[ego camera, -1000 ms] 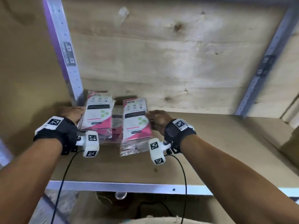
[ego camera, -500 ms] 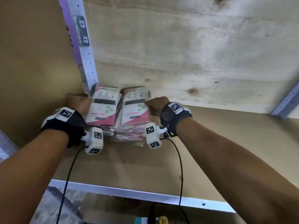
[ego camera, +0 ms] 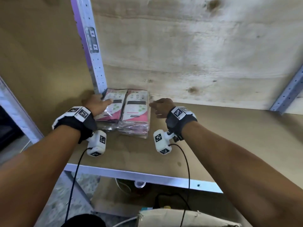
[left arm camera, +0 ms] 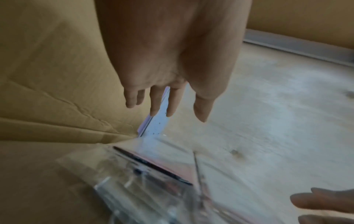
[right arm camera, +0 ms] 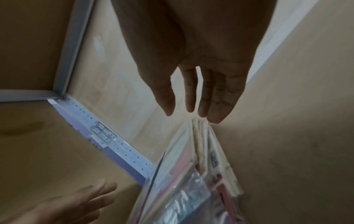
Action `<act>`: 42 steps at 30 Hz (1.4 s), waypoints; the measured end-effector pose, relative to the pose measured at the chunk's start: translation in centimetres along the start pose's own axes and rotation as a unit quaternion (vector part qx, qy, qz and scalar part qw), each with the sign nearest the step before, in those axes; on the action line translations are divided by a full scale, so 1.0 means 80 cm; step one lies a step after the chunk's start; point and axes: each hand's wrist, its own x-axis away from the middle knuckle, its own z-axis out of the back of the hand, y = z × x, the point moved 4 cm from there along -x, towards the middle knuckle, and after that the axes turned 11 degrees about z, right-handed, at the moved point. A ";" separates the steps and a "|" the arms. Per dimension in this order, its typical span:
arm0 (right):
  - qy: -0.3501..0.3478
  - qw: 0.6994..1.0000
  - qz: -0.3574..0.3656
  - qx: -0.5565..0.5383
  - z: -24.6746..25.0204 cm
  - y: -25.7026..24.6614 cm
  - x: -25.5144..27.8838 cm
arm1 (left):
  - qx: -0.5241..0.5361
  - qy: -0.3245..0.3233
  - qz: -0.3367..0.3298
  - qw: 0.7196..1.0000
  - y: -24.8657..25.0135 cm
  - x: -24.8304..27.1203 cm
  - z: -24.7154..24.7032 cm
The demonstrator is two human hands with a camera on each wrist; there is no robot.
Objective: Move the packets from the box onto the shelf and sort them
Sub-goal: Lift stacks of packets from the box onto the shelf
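Observation:
Two stacks of pink-and-white packets in clear wrap lie side by side in the shelf's back left corner: the left stack (ego camera: 113, 106) and the right stack (ego camera: 136, 110). My left hand (ego camera: 101, 102) is open beside the left stack, its thumb lying over the top packet's near edge. My right hand (ego camera: 155, 105) is open just right of the right stack, a small gap showing between them. In the left wrist view the straight fingers (left arm camera: 157, 104) hover over a blurred packet (left arm camera: 153, 174). In the right wrist view the fingertips (right arm camera: 203, 112) point at the packets' far edge (right arm camera: 199, 136).
The brown shelf board (ego camera: 213, 136) stretches to the right of the stacks. A perforated metal upright (ego camera: 93, 51) stands right behind the left stack, and a plywood back wall (ego camera: 180, 63) closes the rear. A metal front rail (ego camera: 139, 177) edges the shelf. A pale cardboard box edge (ego camera: 180, 217) sits below.
Both stacks have slid back into the corner against the wall and each other. My right hand has come off the right stack's side, and both hands have opened.

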 end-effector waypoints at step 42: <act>-0.198 0.959 -0.123 0.159 0.078 0.337 0.419 | -0.054 -0.364 0.090 0.926 -0.125 0.459 -0.296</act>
